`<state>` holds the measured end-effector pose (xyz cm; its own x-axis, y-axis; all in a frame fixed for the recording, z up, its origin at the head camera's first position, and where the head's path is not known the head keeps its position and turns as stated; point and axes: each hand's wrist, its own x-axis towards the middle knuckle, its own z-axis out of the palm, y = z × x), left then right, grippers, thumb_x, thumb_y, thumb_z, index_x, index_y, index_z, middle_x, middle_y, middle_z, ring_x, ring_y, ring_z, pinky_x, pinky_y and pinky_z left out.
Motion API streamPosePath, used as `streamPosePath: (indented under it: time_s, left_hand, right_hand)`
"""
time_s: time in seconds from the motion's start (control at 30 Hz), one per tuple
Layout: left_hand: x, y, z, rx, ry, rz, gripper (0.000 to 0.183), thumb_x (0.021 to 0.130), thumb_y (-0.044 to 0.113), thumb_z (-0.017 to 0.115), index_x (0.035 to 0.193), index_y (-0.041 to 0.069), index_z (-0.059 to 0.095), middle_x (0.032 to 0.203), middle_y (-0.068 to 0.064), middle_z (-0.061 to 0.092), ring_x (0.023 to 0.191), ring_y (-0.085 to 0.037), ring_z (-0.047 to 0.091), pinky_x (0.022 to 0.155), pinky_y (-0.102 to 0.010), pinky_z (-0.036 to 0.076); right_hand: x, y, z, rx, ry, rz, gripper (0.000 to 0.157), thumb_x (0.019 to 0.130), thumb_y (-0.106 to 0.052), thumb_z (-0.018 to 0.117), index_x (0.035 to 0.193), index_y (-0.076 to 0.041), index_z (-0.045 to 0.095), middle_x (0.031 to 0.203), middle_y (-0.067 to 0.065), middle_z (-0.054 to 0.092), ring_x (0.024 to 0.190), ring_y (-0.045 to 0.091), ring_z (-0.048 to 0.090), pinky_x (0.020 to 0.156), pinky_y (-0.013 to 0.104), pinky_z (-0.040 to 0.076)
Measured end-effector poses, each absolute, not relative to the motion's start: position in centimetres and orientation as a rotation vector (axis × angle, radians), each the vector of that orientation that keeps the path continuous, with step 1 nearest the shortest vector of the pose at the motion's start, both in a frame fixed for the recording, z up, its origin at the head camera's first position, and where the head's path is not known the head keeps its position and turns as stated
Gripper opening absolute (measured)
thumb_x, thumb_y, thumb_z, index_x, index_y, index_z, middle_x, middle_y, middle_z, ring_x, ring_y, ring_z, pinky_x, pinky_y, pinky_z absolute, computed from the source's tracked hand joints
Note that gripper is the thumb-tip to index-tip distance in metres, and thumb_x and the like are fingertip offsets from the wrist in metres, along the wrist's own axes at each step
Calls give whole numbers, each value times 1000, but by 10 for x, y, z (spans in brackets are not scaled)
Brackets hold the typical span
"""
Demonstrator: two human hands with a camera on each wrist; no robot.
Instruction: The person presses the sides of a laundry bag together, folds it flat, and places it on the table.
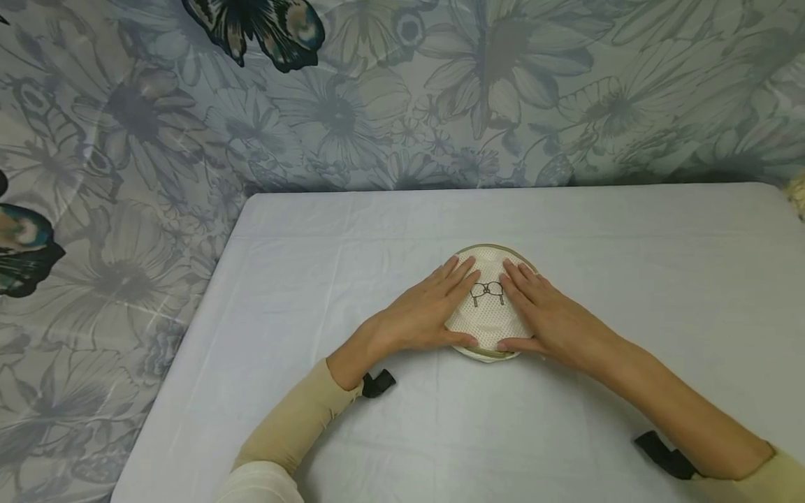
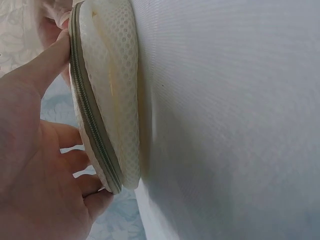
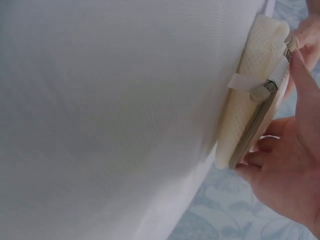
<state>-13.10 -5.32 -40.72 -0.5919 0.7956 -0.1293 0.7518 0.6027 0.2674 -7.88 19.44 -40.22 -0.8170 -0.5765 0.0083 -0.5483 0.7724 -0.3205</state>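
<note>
A round cream mesh laundry bag (image 1: 487, 325) lies on the white table, with a dark line drawing of a bra-like shape (image 1: 487, 288) on its top. My left hand (image 1: 434, 307) rests on the bag's left side, fingers extended over the top and thumb at the near edge. On the opposite side my right hand (image 1: 553, 321) lies the same way. Seen from the left wrist, a greenish zipper (image 2: 92, 115) runs round the bag's rim. In the right wrist view a zipper end (image 3: 262, 93) and a small white tag (image 3: 242, 82) show at the side. The bag's underside is hidden.
A white cloth covers the table (image 1: 377, 223). Flowered wall covering (image 1: 339, 119) stands behind and to the left, with dark butterfly shapes (image 1: 277, 31) on it. Black straps (image 1: 379, 383) sit near both forearms. Something yellowish (image 1: 797, 195) shows at the far right edge.
</note>
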Motion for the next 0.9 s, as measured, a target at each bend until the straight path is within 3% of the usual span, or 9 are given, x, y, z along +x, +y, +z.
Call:
streamPosePath:
  time_s: [0.67, 0.9]
  left_hand:
    - [-132, -51, -412, 1284, 2568, 153, 109, 88, 68, 57, 159, 4, 4, 165, -14, -8, 151, -31, -10, 122, -36, 0]
    - [-132, -51, -413, 1307, 2576, 123, 105, 90, 67, 54, 160, 8, 4, 165, -15, -9, 151, -32, -10, 122, -39, 3]
  right_hand:
    - [-80, 194, -412, -907, 2851, -381, 101, 91, -59, 61, 154, 9, 21, 163, 25, 8, 149, 42, 10, 118, 55, 20]
    - [-80, 194, -412, -910, 2845, -376, 101, 91, -59, 62, 155, 7, 19, 163, 24, 8, 149, 42, 10, 118, 55, 20]
